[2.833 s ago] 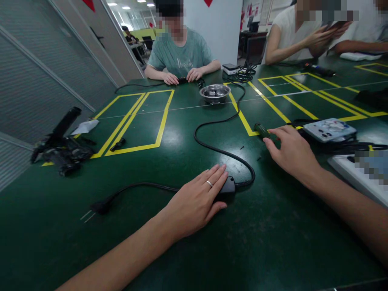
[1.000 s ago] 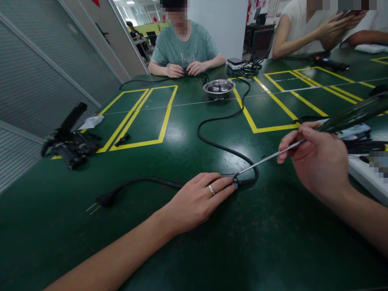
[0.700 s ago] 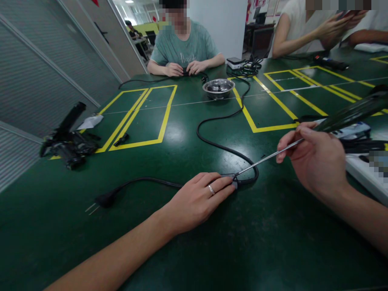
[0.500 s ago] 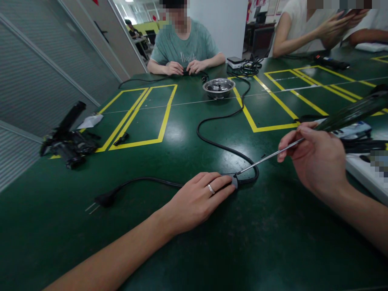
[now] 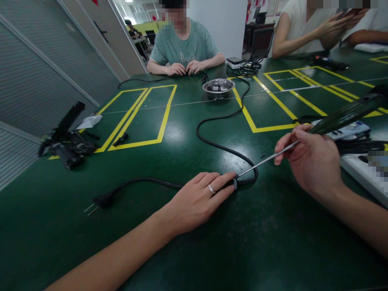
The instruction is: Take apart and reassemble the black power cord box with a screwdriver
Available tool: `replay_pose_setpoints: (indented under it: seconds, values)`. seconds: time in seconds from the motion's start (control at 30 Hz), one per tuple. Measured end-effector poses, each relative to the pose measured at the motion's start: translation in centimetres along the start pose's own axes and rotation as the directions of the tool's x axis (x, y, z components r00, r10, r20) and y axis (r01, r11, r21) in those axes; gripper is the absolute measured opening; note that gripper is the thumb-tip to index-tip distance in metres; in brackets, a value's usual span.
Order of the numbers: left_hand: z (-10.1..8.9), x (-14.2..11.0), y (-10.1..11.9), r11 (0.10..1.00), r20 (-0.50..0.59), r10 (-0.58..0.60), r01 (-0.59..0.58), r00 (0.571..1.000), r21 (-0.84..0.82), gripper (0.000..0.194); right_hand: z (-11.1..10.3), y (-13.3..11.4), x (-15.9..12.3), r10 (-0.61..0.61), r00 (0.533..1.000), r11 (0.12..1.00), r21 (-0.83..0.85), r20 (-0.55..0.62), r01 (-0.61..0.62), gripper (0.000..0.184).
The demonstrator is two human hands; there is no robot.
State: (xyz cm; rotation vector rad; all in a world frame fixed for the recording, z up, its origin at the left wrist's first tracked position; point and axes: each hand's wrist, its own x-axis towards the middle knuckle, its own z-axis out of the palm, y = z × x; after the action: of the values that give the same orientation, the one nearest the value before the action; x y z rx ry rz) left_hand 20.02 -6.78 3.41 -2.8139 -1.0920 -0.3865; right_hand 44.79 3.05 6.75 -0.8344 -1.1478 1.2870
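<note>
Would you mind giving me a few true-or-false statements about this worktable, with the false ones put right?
1. The left hand, which wears a ring, lies over a small dark case. True.
2. The right hand is empty. False: it holds a screwdriver, angled down toward the case.
3. The two-pronged plug lies loose on the green table. True.
4. The plug's prongs point toward the metal bowl. False: they point away from it.
5. The bowl holds nothing. False: small items lie inside it.
</note>
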Motion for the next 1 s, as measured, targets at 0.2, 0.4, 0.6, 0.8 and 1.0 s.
replay_pose_setpoints:
  seconds: [0.2, 0.4, 0.6, 0.8, 1.0]
  values:
    - [-0.39, 0.68, 0.03, 0.999, 0.103, 0.000, -0.005, 0.995, 0.052, 0.039, 0.09, 0.15, -0.24, 0.013, 1.000, 1.000, -0.005, 0.001, -0.013, 0.005]
    - [-0.37, 0.48, -0.08, 0.999, 0.072, -0.004, 0.001, 0.997, 0.038, 0.042, -0.11, 0.09, -0.03, 0.040, 0.999, 0.999, 0.021, 0.026, -0.041, 0.007]
    - [-0.26, 0.26, -0.15, 0.996, 0.070, 0.027, -0.033, 0.997, 0.081, 0.041, -0.68, 0.03, 0.58, 0.025, 1.000, 0.998, 0.053, -0.010, -0.024, 0.007]
    - [-0.38, 0.26, -0.08, 0.993, 0.071, 0.044, -0.052, 0.996, 0.109, 0.039, -0.57, -0.05, 0.33, 0.022, 0.999, 0.999, 0.030, -0.028, -0.021, 0.005]
    - [-0.36, 0.24, -0.08, 0.991, 0.064, 0.061, -0.068, 0.996, 0.113, 0.038, -0.46, -0.06, 0.37, -0.013, 0.998, 1.000, 0.024, -0.067, 0.015, 0.006]
